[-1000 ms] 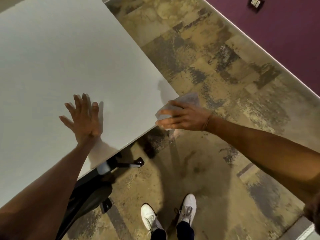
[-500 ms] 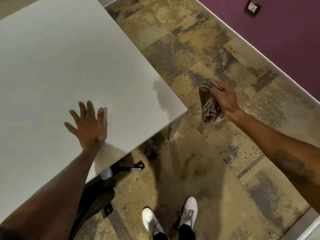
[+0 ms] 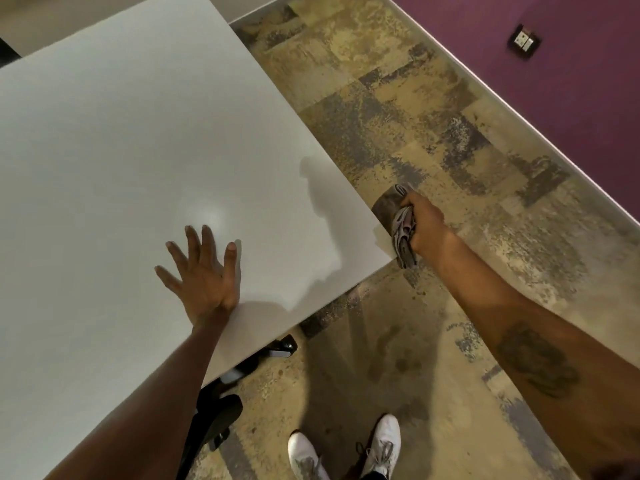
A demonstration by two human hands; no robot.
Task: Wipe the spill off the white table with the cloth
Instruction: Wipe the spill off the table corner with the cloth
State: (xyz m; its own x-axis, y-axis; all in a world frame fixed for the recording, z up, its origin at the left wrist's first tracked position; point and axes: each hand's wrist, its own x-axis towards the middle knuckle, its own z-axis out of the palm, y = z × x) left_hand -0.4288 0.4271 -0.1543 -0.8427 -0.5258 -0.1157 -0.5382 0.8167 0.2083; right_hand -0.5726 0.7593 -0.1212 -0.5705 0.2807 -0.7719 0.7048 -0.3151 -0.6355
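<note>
The white table (image 3: 131, 140) fills the left of the head view, its near right corner pointing at my right hand. My left hand (image 3: 202, 277) lies flat on the tabletop near the front edge, fingers spread, holding nothing. My right hand (image 3: 424, 225) is just off the table's right corner, closed around a bunched grey cloth (image 3: 398, 223) that hangs beside the corner edge. I can make out no liquid on the tabletop, only shadows and a soft glare spot.
Mottled tan and grey carpet (image 3: 415, 116) lies to the right of the table. A purple wall (image 3: 554, 64) with a socket plate (image 3: 525, 41) runs along the far right. A black table base with a caster (image 3: 282, 346) sits under the front edge. My white shoes (image 3: 381, 441) are below.
My right hand lifted the cloth off the table's corner, swung it out over the floor, and now holds it bunched back beside the corner. My left hand stayed flat on the table.
</note>
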